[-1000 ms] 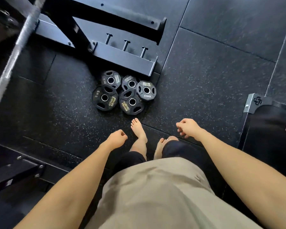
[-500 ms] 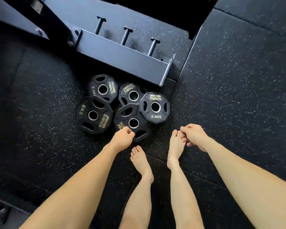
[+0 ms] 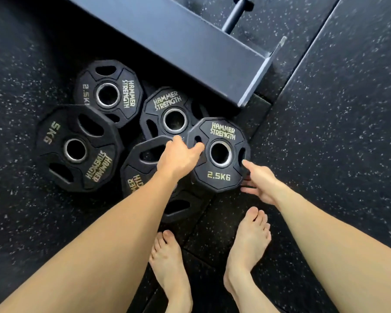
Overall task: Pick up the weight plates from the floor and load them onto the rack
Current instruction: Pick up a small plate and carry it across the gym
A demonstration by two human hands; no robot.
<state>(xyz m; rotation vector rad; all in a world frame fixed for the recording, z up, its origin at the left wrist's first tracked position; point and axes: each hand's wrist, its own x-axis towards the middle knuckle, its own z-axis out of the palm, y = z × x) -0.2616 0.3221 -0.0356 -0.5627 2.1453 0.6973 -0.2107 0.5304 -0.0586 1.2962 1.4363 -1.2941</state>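
- Now the left hand (image 3: 181, 158) touches the left rim of the 2.5KG plate (image 3: 219, 154), fingers loosely spread, gripping nothing; the right hand (image 3: 261, 185) reaches its right rim, fingers extended.
- Probably rigid, modestly heavy, rubbery; the grip slots offer hold.
- That plate overlaps a neighbouring plate (image 3: 145, 175), just below the rack beam (image 3: 190, 53).
- Bare floor (image 3: 336, 132) opens rightward; the peg (image 3: 234, 15) lies beyond the beam.
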